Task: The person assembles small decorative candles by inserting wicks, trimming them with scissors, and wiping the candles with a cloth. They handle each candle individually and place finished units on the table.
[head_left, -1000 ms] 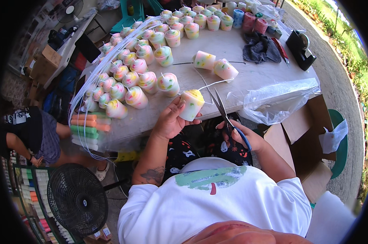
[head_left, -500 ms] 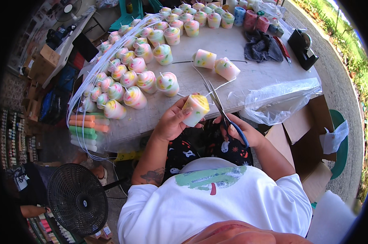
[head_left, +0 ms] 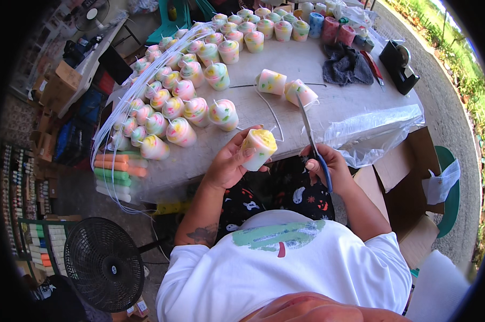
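My left hand (head_left: 230, 163) is closed round a white candle (head_left: 259, 151) with yellow, pink and green patches, tilted above the table's near edge. A short wick stands at its yellow top. My right hand (head_left: 331, 163) grips scissors (head_left: 310, 126) with blue handles, their blades together and pointing away from me, apart from the candle. Beyond them two similar candles, one (head_left: 272, 82) and another (head_left: 302, 94), lie on their sides. A loose length of white wick (head_left: 274, 114) rests on the table (head_left: 199, 153) between my hands and those candles.
Rows of upright candles (head_left: 180, 131) fill the table's left and far side, with long white wicks (head_left: 104, 121) draped along them. Orange, green and white sticks (head_left: 112, 175) lie near left. At right are a dark cloth (head_left: 347, 64), tape dispenser (head_left: 400, 67), plastic bag (head_left: 360, 134) and cardboard box (head_left: 408, 163).
The scissors have closed and moved right, away from the candle in my left hand. The long wick is now separate on the table. A person at lower left has shifted downward.
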`<state>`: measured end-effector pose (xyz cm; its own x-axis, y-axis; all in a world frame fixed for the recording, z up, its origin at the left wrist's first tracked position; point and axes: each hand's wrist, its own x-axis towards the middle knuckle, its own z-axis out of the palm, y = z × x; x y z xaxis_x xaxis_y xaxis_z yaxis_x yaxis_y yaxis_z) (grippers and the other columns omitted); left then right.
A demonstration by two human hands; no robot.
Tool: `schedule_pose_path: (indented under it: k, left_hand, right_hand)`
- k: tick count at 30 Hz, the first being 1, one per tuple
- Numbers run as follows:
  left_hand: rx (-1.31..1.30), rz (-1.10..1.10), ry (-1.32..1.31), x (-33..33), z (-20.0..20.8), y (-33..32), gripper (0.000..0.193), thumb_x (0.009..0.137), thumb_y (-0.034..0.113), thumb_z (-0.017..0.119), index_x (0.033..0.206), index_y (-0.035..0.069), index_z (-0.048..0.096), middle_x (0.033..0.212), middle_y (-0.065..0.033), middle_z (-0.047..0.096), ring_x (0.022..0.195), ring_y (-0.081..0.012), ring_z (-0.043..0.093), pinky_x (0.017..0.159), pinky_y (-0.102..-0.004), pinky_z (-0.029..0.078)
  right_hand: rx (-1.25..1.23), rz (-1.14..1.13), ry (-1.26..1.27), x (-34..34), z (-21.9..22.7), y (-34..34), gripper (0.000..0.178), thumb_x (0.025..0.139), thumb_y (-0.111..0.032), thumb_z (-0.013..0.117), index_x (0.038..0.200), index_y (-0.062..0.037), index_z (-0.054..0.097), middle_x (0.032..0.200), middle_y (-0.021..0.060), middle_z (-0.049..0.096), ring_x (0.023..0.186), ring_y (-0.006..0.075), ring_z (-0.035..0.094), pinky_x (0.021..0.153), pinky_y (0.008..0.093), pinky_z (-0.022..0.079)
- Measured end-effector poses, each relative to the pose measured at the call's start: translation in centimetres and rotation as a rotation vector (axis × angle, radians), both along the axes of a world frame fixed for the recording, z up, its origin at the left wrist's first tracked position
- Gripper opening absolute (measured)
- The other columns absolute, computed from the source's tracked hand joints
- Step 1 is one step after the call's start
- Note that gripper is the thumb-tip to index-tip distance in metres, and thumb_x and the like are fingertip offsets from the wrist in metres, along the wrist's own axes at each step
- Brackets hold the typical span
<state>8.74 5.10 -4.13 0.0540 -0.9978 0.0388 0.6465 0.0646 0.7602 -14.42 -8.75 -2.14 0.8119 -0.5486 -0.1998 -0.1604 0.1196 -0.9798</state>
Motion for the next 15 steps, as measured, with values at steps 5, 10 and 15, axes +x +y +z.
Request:
schedule_pose_path:
  k: [5, 10, 15]
  left_hand:
    - [-0.217, 0.238, -0.172, 0.9, 4.1, -0.2, 0.065, 0.08, 0.006, 0.068, 0.138, 0.006, 0.039, 0.123, -0.0097, 0.054, 0.101, -0.0241, 0.061, 0.089, -0.0375, 0.051]
    - [0.071, 0.606, -1.097, 7.9, 10.1, -5.0, 0.06, 0.07, 0.012, 0.075, 0.123, 0.005, 0.049, 0.12, -0.0141, 0.056, 0.107, -0.0237, 0.058, 0.092, -0.0341, 0.046]
    - [0.491, 0.62, -1.612, 10.6, 9.8, -6.7, 0.064, 0.064, 0.027, 0.075, 0.117, 0.003, 0.05, 0.113, -0.0186, 0.059, 0.107, -0.0298, 0.058, 0.091, -0.0363, 0.045]
  right_hand:
    - [-0.769, -0.381, 0.46, -2.3, 4.7, -5.9, 0.055, 0.082, -0.03, 0.073, 0.124, -0.0012, 0.053, 0.084, 0.0114, 0.061, 0.08, 0.0201, 0.062, 0.074, 0.033, 0.05]
    - [-1.114, -0.308, 0.654, -5.6, 2.9, -14.2, 0.056, 0.082, -0.019, 0.068, 0.132, -0.0031, 0.047, 0.116, 0.0234, 0.059, 0.104, 0.0369, 0.058, 0.091, 0.0404, 0.044]
    - [-1.108, -0.366, 0.75, -4.1, 2.2, -17.7, 0.048, 0.081, -0.013, 0.063, 0.128, -0.0042, 0.051, 0.119, 0.0212, 0.058, 0.113, 0.0351, 0.054, 0.096, 0.0409, 0.042]
